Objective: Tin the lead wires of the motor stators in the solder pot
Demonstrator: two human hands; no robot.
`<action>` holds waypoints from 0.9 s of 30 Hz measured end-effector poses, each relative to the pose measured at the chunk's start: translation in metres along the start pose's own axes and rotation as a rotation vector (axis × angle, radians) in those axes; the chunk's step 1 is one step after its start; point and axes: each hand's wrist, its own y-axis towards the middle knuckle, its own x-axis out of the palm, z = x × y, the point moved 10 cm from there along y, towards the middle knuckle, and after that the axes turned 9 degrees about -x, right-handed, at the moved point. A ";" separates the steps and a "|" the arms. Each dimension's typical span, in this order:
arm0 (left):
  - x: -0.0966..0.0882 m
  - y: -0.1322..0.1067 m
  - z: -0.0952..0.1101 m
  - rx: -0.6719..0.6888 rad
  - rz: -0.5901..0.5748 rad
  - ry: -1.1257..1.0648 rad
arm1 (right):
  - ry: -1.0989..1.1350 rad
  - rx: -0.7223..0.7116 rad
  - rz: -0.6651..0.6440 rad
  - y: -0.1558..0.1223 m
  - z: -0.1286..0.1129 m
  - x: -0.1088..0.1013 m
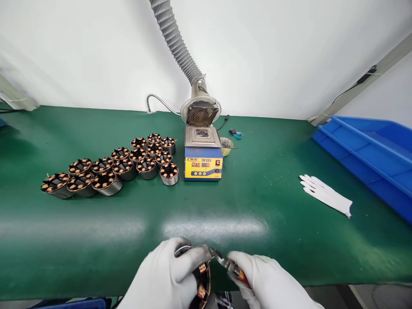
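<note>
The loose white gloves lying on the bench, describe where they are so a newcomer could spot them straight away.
Start at the long green bench mat and look to its right side, just short of the blue plastic tray. The pair of flat white fabric gloves lies there alone. Unlike the white gloves on the left hand and right hand, nobody wears them.

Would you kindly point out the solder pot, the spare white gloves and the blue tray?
solder pot (203, 165), head view, on its blue front panel.
spare white gloves (326, 196), head view, on the palm.
blue tray (370, 159), head view, on its near rim.
</note>
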 end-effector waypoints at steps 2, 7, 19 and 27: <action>-0.006 0.007 0.002 0.020 -0.091 -0.197 | -0.103 -0.071 -0.056 0.003 -0.005 0.002; -0.017 0.014 -0.010 -0.053 -0.113 -0.705 | -0.242 -0.373 -0.019 0.013 -0.032 -0.009; 0.044 -0.008 -0.035 -0.438 -0.292 -1.451 | -0.159 -0.619 0.411 0.016 -0.045 -0.054; 0.020 0.015 -0.015 -0.226 -0.234 -0.732 | 0.060 -0.161 0.046 0.002 -0.019 -0.016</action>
